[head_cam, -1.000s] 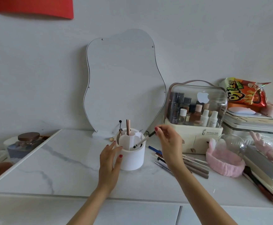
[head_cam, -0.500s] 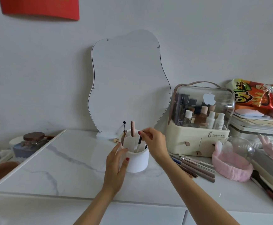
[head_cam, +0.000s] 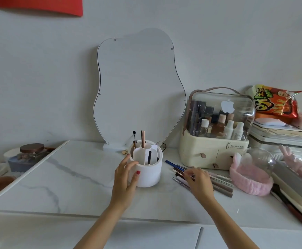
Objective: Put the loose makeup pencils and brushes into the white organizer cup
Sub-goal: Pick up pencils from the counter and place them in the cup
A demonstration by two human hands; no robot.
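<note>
My left hand [head_cam: 127, 174] is cupped around the left side of the white organizer cup [head_cam: 148, 172], fingers spread and curved against its wall, thumb on the front, so it holds the cup lightly rather than gripping it tight. The cup stands upright on the marble desk [head_cam: 71, 178], toward the back edge and roughly midway along it, just in front of the wavy mirror [head_cam: 139, 87] that leans on the wall. Inside the cup, white dividers split it into compartments: a black-tipped pencil [head_cam: 149, 157] stands in the front one, two pinkish-brown pencils [head_cam: 143, 139] rise from a middle section, and a thin wand with a small black ball tip [head_cam: 134, 136] sticks up at the back left.

My right hand [head_cam: 198, 182] is lowered over the loose pile of makeup pencils and brushes [head_cam: 216, 182] lying on the desk just right of the cup. The fingers are partly curled and point down at the pile, touching it, but I cannot tell whether they have closed on any one pencil. A blue pencil [head_cam: 171, 163] lies at the far side of the pile, near the cup, and the brown and grey ones fan out toward the right edge.

Behind the pile sits a cream cosmetics case with a clear lid [head_cam: 216, 130], and beside it a pink fluffy headband [head_cam: 251, 178]. A bag of snacks [head_cam: 274, 103] rests on stacked things at the back right corner.
</note>
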